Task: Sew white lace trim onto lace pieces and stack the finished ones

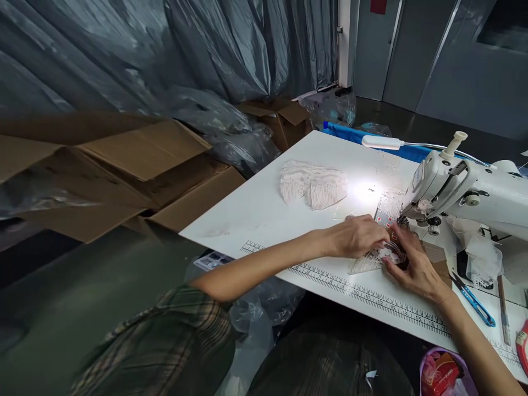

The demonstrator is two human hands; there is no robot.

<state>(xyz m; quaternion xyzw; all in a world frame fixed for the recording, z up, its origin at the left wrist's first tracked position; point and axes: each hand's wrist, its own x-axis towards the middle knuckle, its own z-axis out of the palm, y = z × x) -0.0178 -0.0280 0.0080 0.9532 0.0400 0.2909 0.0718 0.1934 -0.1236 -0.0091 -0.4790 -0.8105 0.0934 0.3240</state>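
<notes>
My left hand (358,237) and my right hand (412,265) lie together on a small piece of white lace fabric (371,262) on the white table (264,214), just in front of the needle of the white sewing machine (466,190). Both hands press the lace with bent fingers, fingertips close to the presser foot. The machine's lamp (381,142) throws a bright spot on the table beside the needle. A pile of white lace pieces (312,184) rests farther back on the table, away from both hands.
A printed ruler (371,294) runs along the table's near edge. Blue thread snips (474,301) and a thin tool (502,308) lie at the right. Open cardboard boxes (136,170) and grey plastic sheeting (165,60) stand to the left. A bag (439,374) sits below the table.
</notes>
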